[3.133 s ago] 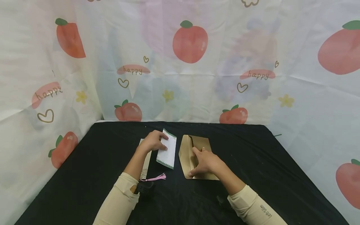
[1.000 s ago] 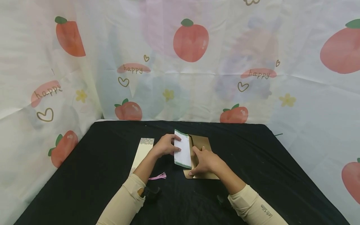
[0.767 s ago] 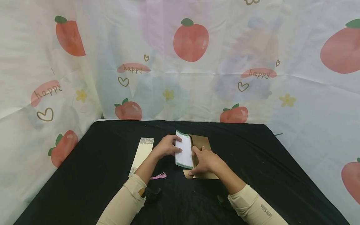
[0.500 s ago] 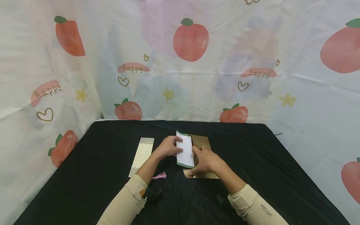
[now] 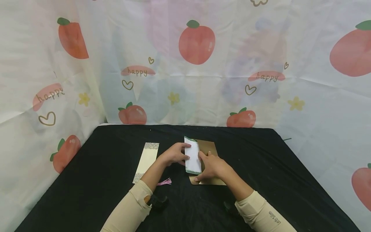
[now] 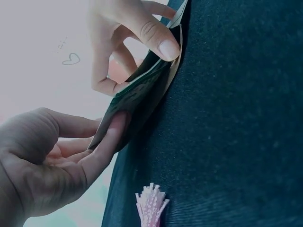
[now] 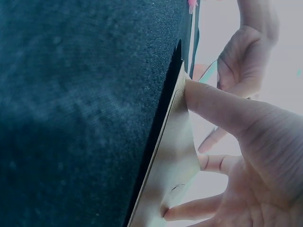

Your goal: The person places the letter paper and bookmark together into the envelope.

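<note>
My left hand (image 5: pixel 174 154) pinches a white card (image 5: pixel 192 159) with green patterned ends, thumb on one face and fingers on the other. The card's right edge overlaps the opening side of a gold-brown envelope (image 5: pixel 209 147), covering most of its flap. On that envelope rests my right hand (image 5: pixel 214 166), its thumb at the near edge and its fingertips at the mouth. In the left wrist view the card (image 6: pixel 135 100) tilts up between both hands. The right wrist view shows the thumb and fingers gripping the envelope (image 7: pixel 173 156) from above.
A cream bookmark (image 5: pixel 147 159) with patterned ends lies left of the left hand, partly behind the forearm. Its pink tassel (image 5: pixel 165 181) shows beside the left sleeve. Black cloth (image 5: pixel 255 167) covers the table, and a fruit-print curtain (image 5: pixel 208 96) hangs behind it.
My left hand has carried the card rightward from between bookmark and envelope onto the envelope's flap, creeping slightly further right lately. More of the bookmark now shows. The right hand has stayed in place.
</note>
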The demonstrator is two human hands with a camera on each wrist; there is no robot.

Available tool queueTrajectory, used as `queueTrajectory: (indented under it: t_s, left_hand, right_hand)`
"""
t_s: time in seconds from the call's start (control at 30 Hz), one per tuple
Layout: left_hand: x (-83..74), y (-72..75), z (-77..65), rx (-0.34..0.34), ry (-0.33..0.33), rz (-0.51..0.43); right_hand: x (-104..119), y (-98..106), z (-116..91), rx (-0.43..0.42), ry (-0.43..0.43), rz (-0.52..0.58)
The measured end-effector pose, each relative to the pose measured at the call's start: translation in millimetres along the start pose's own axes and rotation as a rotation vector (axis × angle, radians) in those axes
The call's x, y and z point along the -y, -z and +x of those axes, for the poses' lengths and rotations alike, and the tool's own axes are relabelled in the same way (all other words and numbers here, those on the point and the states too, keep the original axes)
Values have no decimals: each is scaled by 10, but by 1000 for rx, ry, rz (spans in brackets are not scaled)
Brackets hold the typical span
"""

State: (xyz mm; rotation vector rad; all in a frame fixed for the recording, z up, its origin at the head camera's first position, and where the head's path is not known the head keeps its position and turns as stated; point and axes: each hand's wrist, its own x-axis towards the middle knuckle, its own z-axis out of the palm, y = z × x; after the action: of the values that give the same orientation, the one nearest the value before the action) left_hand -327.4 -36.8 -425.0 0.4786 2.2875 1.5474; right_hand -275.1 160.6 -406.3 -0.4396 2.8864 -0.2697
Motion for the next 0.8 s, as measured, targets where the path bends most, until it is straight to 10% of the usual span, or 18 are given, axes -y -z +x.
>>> queueTrajectory:
  t_s: [0.8]
  left_hand:
    - [38, -88, 27, -58, -41, -20]
  right_hand:
    - [3, -9, 13, -5, -3, -5]
